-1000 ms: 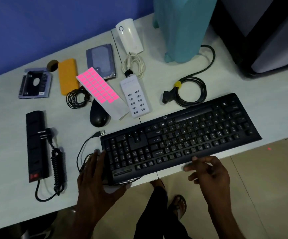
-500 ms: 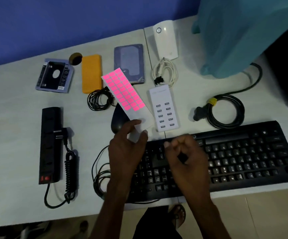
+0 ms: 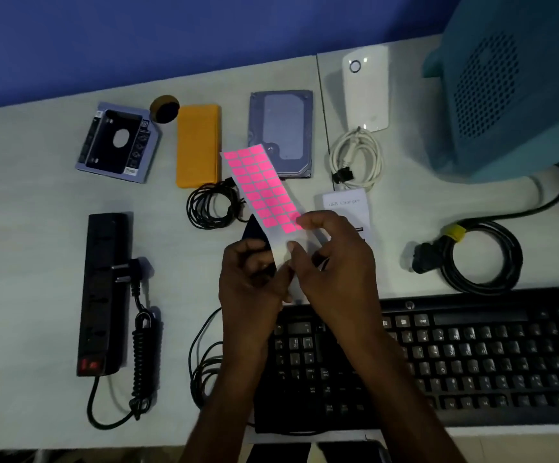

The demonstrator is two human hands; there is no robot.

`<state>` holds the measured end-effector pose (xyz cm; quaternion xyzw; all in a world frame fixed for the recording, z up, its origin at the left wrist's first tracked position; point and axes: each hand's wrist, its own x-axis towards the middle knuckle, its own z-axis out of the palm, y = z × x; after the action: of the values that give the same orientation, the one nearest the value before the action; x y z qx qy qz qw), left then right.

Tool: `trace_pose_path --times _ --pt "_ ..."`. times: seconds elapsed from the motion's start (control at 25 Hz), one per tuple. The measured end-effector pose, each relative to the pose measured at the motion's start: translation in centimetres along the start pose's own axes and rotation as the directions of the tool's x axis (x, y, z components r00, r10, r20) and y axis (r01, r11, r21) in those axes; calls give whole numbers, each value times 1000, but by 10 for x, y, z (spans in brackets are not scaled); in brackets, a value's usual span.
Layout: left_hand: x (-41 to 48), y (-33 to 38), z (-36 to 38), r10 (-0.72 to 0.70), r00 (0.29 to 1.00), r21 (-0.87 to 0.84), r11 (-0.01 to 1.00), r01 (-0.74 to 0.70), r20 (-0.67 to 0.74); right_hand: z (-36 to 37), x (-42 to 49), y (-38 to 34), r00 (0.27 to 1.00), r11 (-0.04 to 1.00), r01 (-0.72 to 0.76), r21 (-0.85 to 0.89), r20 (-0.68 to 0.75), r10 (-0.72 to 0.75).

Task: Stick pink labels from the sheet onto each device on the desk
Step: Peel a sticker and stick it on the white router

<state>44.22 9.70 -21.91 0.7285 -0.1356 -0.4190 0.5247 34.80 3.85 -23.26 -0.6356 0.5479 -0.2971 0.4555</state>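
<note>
Just beyond the black plastic keyboard (image 3: 472, 349), the left hand (image 3: 251, 282) pinches the white backing sheet of pink rectangular labels (image 3: 260, 187); the right hand (image 3: 336, 265) nips an edge label (image 3: 289, 227) between fingertips; peeling seems underway; next, lift it cleanly.

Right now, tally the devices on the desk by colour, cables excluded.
Black: 3 (keyboard, power strip, mouse, mostly hidden)
White: 2 (USB charger, glossy unit)
Orange: 1 (power bank)
Grey: 2 (hard drive, drive caddy)
Teal: 1 (vented case)
Total: 9
</note>
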Motion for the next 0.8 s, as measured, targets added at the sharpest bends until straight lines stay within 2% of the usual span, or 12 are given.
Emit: trace_pose_path --times 0.08,0.2,0.32,0.48,0.8 --pt "4 6 -1 -38 996 -40 998 41 79 3 3 -2 1000 1000 -5 9 3 5" --pt "9 11 -4 -44 981 19 999 41 187 -1 7 -4 999 999 -38 17 27 38" --pt "10 14 -3 -55 988 21 998 52 141 -9 9 -6 997 998 -48 46 59 45" --pt "9 18 4 41 997 129 990 -50 67 -20 12 -9 993 999 -32 28 118 29" --pt "12 25 9 237 954 339 896 -289 186 -36 24 -7 990 993 -45 107 139 30"
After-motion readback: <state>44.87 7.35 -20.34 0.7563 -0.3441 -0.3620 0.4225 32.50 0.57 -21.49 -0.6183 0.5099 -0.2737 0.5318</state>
